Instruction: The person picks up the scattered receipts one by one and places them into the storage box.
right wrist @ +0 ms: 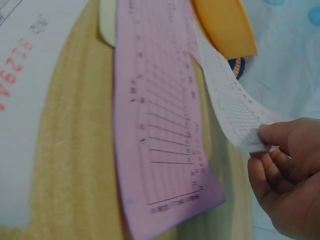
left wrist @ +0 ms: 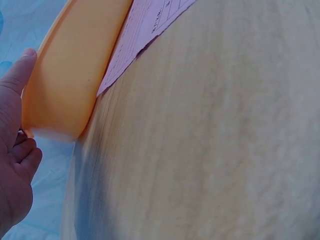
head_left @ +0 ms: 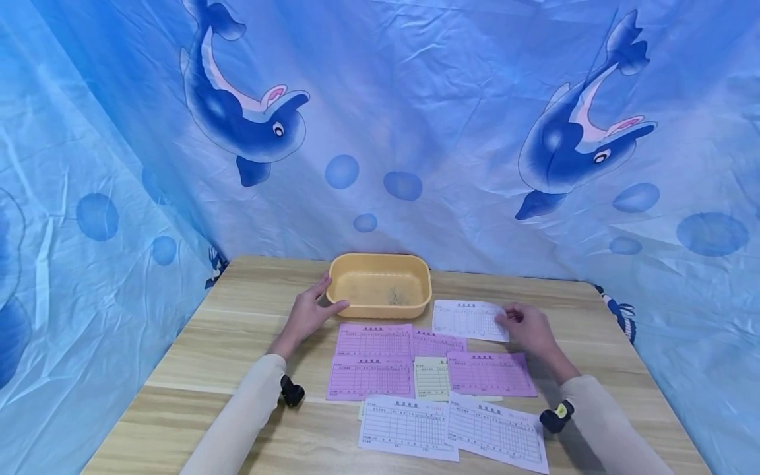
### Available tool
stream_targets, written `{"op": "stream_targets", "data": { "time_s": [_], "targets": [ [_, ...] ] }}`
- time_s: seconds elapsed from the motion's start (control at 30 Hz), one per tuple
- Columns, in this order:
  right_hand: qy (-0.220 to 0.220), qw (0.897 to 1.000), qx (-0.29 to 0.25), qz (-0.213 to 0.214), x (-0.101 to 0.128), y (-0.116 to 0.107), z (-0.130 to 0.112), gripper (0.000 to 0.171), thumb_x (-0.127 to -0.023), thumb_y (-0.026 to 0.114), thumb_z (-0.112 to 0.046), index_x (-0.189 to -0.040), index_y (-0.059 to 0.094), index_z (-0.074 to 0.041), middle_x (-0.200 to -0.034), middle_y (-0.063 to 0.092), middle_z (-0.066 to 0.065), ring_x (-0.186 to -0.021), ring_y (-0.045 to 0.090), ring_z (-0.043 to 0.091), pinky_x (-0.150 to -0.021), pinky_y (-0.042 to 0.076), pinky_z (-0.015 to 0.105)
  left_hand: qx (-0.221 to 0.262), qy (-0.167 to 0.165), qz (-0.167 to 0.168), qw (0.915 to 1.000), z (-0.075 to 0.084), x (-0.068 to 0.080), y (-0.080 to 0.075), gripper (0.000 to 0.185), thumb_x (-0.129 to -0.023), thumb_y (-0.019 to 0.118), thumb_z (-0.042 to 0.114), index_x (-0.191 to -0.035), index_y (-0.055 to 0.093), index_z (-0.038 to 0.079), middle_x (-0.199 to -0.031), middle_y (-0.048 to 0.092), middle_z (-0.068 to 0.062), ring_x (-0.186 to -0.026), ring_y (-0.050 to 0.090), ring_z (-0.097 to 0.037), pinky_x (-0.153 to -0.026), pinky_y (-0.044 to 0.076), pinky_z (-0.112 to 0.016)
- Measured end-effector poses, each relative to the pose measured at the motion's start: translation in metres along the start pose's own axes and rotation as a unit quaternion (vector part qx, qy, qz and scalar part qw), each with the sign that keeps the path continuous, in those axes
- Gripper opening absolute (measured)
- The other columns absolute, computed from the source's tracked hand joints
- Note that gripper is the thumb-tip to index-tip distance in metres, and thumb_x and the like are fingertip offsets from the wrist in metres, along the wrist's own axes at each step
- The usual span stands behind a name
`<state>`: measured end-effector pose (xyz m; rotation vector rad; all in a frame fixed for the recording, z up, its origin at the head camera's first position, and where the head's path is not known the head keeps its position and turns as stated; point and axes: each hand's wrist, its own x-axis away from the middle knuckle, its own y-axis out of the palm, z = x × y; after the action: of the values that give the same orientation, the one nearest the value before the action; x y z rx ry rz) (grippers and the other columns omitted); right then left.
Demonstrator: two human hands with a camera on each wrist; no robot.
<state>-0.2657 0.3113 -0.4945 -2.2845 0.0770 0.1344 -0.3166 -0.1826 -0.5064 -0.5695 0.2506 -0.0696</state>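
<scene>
Left hand (head_left: 307,315), fingers spread, touches the yellow tub (head_left: 380,285) at its 9 o'clock; right hand (head_left: 528,328) pinches a white form (head_left: 469,320).

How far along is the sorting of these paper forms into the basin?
Nothing looks done: the yellow basin holds no forms. In hand: the right hand pinches a white form, lifting its edge; the left hand touches the basin's rim. Left: pink forms and white forms on the table.

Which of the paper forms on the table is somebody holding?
It is the white paper form nearest the yellow plastic tub. The right hand pinches its right edge and lifts it, while every other pink, white and yellow sheet lies flat and untouched.
</scene>
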Motion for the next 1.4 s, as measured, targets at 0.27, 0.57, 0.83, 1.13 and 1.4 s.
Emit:
{"op": "stream_targets", "data": {
  "time_s": [0.27,0.57,0.83,1.13,1.4],
  "targets": [
    [-0.001,1.0,-0.027,0.012,-0.002,-0.011,-0.01,0.026,-0.098,0.072,-0.021,-0.11,0.072,0.001,-0.098,0.075,0.014,-0.086,0.068,0.021,-0.069,0.056,0.025,0.006,0.002,-0.003,1.0,0.0,0.001,-0.002,0.092,-0.086,0.082,0.046,-0.153,0.04,-0.003,-0.165,0.031,-0.013,-0.152,0.03,-0.03,-0.124,0.027,-0.048],
    [-0.013,0.998,-0.04,0.044,-0.006,-0.023,-0.016,0.026,-0.096,0.075,-0.022,-0.103,0.076,0.003,-0.087,0.075,0.014,-0.07,0.061,0.008,-0.059,0.052,0.021,0.013,-0.004,-0.004,0.9999,0.002,0.0,-0.002,0.09,-0.087,0.082,0.043,-0.153,0.041,-0.003,-0.165,0.031,-0.011,-0.152,0.031,-0.031,-0.124,0.029,-0.048],
    [0.012,0.999,-0.017,0.034,-0.014,-0.038,-0.026,0.036,-0.1,0.069,-0.03,-0.114,0.073,0.003,-0.099,0.074,0.018,-0.083,0.064,0.018,-0.064,0.052,0.021,0.013,-0.009,-0.006,0.9999,0.003,0.0,-0.003,0.09,-0.087,0.082,0.042,-0.153,0.04,-0.003,-0.165,0.031,-0.011,-0.152,0.03,-0.03,-0.124,0.028,-0.047],
    [0.025,0.997,-0.062,0.038,-0.025,-0.057,-0.042,0.042,-0.099,0.07,-0.026,-0.123,0.067,0.008,-0.108,0.072,0.026,-0.079,0.063,0.004,-0.064,0.056,0.019,0.017,-0.004,-0.004,0.9998,0.004,0.0,-0.003,0.088,-0.088,0.082,0.038,-0.152,0.04,-0.004,-0.164,0.031,-0.013,-0.152,0.03,-0.031,-0.124,0.028,-0.047],
    [0.04,0.993,-0.095,0.055,-0.036,-0.066,-0.057,0.047,-0.096,0.074,-0.029,-0.125,0.066,0.008,-0.112,0.072,0.028,-0.074,0.062,-0.004,-0.063,0.056,0.017,0.015,-0.003,-0.002,0.9999,0.004,0.001,-0.003,0.085,-0.089,0.082,0.034,-0.152,0.04,-0.004,-0.164,0.031,-0.015,-0.152,0.03,-0.03,-0.124,0.028,-0.047]
  ]
}}
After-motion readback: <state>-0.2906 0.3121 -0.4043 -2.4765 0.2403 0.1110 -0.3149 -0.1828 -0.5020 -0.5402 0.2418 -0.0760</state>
